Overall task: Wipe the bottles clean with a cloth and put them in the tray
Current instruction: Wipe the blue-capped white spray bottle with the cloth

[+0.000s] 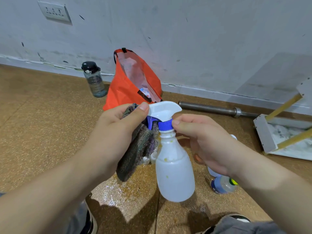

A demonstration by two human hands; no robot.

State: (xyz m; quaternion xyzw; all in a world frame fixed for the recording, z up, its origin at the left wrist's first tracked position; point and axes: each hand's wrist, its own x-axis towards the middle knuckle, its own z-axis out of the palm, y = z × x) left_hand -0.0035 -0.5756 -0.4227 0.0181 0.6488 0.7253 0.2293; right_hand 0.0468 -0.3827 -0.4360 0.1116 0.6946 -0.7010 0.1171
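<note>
A white spray bottle [174, 169] with a blue collar and trigger hangs upright in the middle of the view, flecked with yellow spots. My right hand [202, 142] pinches its blue collar between thumb and fingers. My left hand [116, 134] grips a dark striped cloth [135, 152] and presses it against the trigger and spray head, thumb on the nozzle end. The white tray [265, 134] with yellow bars lies on the floor at the right. A small bottle [222, 184] lies on its side under my right wrist; other small white bottles are mostly hidden behind the cloth.
An orange bag [128, 85] stands open against the wall behind the bottle. A grey water bottle [94, 80] stands to its left. A metal bar [217, 109] lies along the wall. The floor under the bottle is wet. My shoes and knees show at the bottom.
</note>
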